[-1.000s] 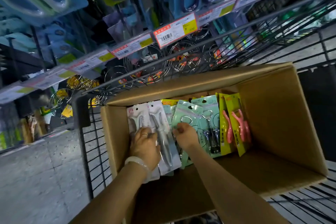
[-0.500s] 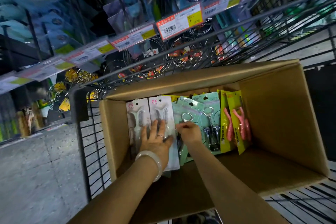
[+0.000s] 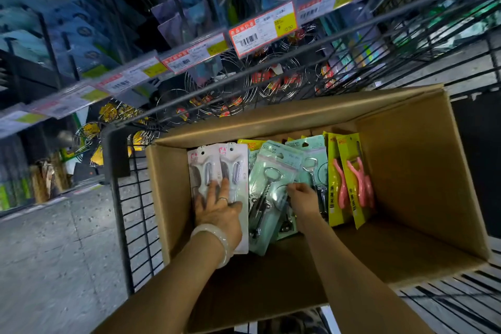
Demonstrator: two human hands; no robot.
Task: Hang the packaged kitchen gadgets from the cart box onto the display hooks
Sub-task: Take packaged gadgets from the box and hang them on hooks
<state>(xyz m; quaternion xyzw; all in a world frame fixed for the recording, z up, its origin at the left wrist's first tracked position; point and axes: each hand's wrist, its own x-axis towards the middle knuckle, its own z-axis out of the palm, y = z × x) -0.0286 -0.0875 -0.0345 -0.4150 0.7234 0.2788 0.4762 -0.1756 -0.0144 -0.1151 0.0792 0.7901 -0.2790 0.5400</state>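
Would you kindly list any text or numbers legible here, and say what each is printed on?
"0.50": yellow patch of the nearest price tag, beside a barcode.
Other shelf tags: too blurred.
Yellow packages: vertical Chinese characters, too small to read.
White packages, green packages: print unreadable.

packages point(image 3: 273, 187) in box point(image 3: 423, 171) | box in cart point(image 3: 127, 198)

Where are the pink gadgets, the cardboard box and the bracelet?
pink gadgets point(image 3: 360, 184): head view, on a pink handle inside the yellow pack.
cardboard box point(image 3: 412, 171): head view, on its right inner wall.
bracelet point(image 3: 217, 238): head view, on the pale band at the left wrist.
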